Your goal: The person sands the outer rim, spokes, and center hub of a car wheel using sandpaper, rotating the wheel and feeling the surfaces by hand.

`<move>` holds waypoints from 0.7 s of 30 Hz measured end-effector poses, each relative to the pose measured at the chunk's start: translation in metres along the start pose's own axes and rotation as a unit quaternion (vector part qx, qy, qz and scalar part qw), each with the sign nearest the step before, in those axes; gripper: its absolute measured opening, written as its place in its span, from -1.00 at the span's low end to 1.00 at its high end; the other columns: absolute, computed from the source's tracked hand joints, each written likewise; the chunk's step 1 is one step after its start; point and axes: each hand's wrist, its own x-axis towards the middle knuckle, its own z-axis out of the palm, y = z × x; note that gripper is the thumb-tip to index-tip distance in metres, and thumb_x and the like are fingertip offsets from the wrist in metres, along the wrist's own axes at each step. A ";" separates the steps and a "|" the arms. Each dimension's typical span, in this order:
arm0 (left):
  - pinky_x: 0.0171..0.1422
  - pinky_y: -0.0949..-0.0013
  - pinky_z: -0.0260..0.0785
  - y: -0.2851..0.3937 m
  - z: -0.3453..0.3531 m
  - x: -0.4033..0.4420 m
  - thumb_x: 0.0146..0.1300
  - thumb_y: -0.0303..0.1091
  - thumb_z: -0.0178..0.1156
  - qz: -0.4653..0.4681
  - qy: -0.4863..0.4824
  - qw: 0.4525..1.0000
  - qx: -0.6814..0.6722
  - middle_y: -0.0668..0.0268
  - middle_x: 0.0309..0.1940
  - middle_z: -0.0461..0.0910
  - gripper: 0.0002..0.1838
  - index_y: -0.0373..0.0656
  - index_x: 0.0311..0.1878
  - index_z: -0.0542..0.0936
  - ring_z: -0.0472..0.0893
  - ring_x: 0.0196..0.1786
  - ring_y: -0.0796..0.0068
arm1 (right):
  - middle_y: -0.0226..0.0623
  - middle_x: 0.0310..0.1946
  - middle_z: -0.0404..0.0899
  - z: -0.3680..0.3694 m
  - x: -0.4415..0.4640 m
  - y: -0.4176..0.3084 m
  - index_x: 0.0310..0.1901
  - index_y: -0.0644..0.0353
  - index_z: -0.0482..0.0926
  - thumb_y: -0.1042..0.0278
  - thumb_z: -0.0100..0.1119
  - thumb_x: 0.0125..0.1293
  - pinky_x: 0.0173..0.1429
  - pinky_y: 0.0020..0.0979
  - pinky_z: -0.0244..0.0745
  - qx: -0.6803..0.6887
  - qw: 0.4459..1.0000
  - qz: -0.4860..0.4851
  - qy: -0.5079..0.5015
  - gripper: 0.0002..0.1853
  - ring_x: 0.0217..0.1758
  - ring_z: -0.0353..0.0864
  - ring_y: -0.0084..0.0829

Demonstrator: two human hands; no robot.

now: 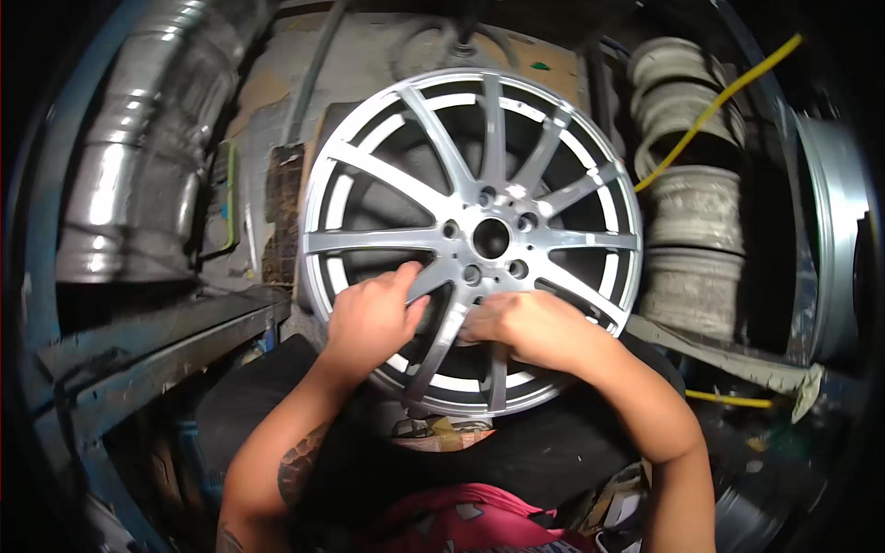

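A silver multi-spoke alloy wheel (493, 166) lies face up in front of me, its centre bore and several bolt holes showing. My left hand (369, 318) grips a lower-left spoke, with the fingers on one side and the thumb on the other. Curled and slightly blurred, my right hand (521, 324) presses at the lower spokes just below the hub. Its fingertips point toward a spoke, and whatever may be under them is hidden.
Stacked shiny rims (120, 175) stand on the left, and dull, worn rims (691, 212) are stacked on the right. A yellow hose (719, 101) crosses the right stack. Blue metal frame bars (157, 341) flank the seat. Another silver rim (834, 230) stands at far right.
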 end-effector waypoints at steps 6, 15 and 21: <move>-0.03 -0.09 0.66 -0.009 0.006 0.000 0.44 -0.16 0.40 0.013 0.000 1.000 0.012 0.06 -0.15 0.80 -0.59 -0.09 0.25 0.61 0.80 -0.11 -0.12 | -0.29 0.17 0.82 0.022 0.003 0.008 0.15 0.12 0.81 0.49 0.28 0.22 0.44 -0.21 0.69 -0.055 0.982 -0.082 0.161 -0.56 0.29 0.78 -0.16; -0.03 -0.09 0.66 -0.010 0.006 0.000 0.44 -0.16 0.39 0.020 0.010 1.000 0.014 0.06 -0.14 0.80 -0.59 -0.07 0.26 0.60 0.80 -0.10 -0.13 | -0.25 0.17 0.83 0.017 -0.002 0.003 0.17 0.17 0.81 0.46 0.26 0.23 0.49 -0.21 0.64 -0.080 0.981 -0.071 0.162 -0.55 0.34 0.77 -0.20; -0.04 -0.10 0.66 -0.009 0.008 0.000 0.44 -0.17 0.39 0.007 0.000 1.000 0.007 0.05 -0.15 0.80 -0.59 -0.05 0.26 0.61 0.80 -0.11 -0.13 | -0.24 0.13 0.83 0.021 0.004 -0.012 0.12 0.17 0.81 0.40 0.29 0.24 0.56 -0.23 0.58 -0.144 0.969 -0.091 0.182 -0.60 0.32 0.78 -0.20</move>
